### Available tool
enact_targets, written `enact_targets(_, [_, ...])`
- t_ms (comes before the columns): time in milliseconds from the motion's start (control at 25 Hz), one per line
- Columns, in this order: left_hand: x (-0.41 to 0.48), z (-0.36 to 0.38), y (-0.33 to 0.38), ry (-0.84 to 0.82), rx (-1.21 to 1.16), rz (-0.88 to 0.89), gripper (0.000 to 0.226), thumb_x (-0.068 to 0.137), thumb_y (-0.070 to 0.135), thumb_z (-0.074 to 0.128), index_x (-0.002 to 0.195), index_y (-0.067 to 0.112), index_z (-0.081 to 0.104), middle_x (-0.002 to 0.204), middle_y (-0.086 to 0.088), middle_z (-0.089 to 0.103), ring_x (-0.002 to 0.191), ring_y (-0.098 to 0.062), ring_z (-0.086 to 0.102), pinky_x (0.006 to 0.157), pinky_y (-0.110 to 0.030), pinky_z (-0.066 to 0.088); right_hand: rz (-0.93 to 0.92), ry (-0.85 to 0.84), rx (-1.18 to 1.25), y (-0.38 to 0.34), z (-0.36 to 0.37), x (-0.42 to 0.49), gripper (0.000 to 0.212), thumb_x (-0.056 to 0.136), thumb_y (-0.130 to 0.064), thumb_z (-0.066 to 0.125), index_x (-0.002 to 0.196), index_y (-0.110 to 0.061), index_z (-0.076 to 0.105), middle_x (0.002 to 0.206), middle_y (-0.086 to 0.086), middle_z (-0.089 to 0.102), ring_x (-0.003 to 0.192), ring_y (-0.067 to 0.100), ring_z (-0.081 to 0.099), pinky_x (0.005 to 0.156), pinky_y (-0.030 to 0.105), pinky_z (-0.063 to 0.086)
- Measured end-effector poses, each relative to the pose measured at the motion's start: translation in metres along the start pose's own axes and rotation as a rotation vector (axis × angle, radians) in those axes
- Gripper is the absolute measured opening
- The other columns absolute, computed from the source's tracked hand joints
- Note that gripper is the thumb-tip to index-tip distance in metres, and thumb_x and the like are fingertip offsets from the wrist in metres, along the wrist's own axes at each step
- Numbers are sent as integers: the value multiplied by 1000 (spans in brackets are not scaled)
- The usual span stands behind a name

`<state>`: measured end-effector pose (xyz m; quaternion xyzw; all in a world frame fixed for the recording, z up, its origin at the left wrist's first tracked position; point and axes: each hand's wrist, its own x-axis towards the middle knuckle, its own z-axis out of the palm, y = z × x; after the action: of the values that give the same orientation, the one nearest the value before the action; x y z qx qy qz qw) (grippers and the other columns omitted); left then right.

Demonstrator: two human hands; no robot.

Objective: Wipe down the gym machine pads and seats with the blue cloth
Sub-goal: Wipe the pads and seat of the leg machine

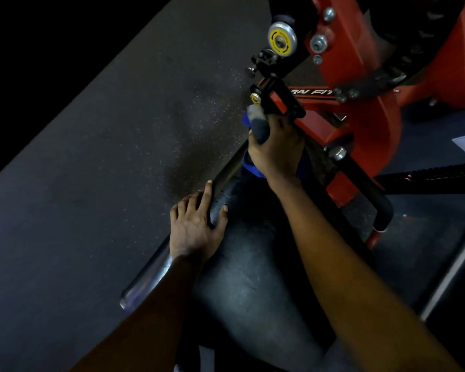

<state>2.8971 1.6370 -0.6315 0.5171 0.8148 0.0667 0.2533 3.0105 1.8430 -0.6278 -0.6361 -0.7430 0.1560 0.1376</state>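
A long black seat pad [253, 280] runs from the bottom middle up toward the red machine. My right hand [277, 149] is at the pad's far end and grips the blue cloth [249, 164], which is bunched under the palm and shows at both sides. A grey rounded thing [258, 126] sticks up from this hand; I cannot tell what it is. My left hand [196, 226] rests flat on the pad's left edge with straight fingers. Its thumb lies on the pad and its index finger along the metal bar.
A chrome bar [148, 277] runs along the pad's left side. The red machine frame [365, 108] stands just beyond my right hand, with a black lever [282, 98], a yellow-centred pulley [281, 40] and a black handle [371, 189]. Dark rubber floor [105, 157] lies to the left, and another black pad [457, 285] sits at the right.
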Motion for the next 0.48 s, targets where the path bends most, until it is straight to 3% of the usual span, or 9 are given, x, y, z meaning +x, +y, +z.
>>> enact_targets(80, [1,0,0,-19,2,0,72,99,66,23,162,31,12,152,-7,46,140,-28,38,118,-49,28,-266,-128,-82,0,-3,19,28,79,-42,66,98,-21,65,102,-1,68,100,25,64,86,39,43])
enact_targets(160, [1,-1,-1,-28,2,-2,71,101,65,24,162,30,12,152,-8,46,140,-28,38,118,-49,28,-414,-216,-113,0,-3,26,26,78,-42,68,91,-19,64,94,1,67,96,28,63,85,39,40])
enact_targets(320, [1,1,0,-3,23,7,72,101,64,27,161,26,17,147,-11,50,137,-29,42,117,-48,30,-271,-87,6,-6,2,-17,28,77,-38,73,96,-18,66,103,2,69,108,26,63,94,40,41])
enact_targets(400, [0,1,-1,13,29,-9,73,101,64,27,161,24,20,145,-11,52,136,-28,43,116,-48,31,-286,-40,10,-2,7,-42,37,78,-39,69,107,-16,68,115,2,70,125,27,58,101,43,40])
enact_targets(480, [-2,1,2,23,11,-12,73,101,64,26,160,20,23,147,-11,51,137,-28,42,117,-46,30,-328,-40,-7,3,5,-38,41,82,-45,62,109,-15,68,118,3,71,130,26,56,102,42,40])
